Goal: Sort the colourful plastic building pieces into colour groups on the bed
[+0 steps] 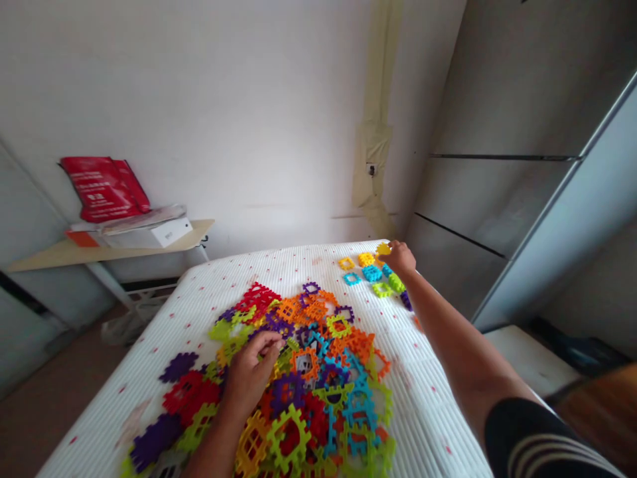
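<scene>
My right hand [402, 259] reaches to the far right corner of the bed and grips a yellow interlocking plastic piece [383, 249]. Just beside it, small stacks of matching notched pieces lie in groups: yellow [366, 259], blue [371, 273], green [396, 283] and purple [406, 301]. My left hand [256, 365] is over the large mixed pile of building pieces [293, 392], its fingers curled toward the thumb. Whatever may be between those fingertips is hidden. Red, orange, purple, green and blue pieces surround it.
A white quilted cover [423, 398] with small red marks lies under the pieces. Left of it stands a small wooden table [44, 259] with a red bag [104, 189] and a white box [169, 232]. A grey cabinet [478, 199] rises on the right.
</scene>
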A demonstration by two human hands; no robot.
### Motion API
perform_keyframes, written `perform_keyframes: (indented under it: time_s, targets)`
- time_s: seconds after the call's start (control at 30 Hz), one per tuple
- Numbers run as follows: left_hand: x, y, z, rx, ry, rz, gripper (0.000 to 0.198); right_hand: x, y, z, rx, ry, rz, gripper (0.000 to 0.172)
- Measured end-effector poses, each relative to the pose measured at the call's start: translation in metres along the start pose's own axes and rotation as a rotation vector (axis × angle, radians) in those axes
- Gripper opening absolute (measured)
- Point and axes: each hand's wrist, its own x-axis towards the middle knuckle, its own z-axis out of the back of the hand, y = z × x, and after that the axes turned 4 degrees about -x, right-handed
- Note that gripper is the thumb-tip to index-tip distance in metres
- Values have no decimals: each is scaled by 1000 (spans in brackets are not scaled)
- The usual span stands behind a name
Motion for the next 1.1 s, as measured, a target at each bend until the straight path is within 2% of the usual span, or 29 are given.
perform_keyframes:
  time_s: [0.1,0.23,0.7,1.1]
  targets:
    - [0,-1,0,30,9,-2,34,16,-12,-9,-68,48,-95,52]
    - [0,-2,1,67,18,-9,34,26,-12,-19,-126,85,-154,53]
    - [0,-8,2,88,21,20,32,42,-4,-46,-254,94,-151,47]
    - [0,-6,2,90,20,25,34,44,-2,-53,-258,100,-164,52]
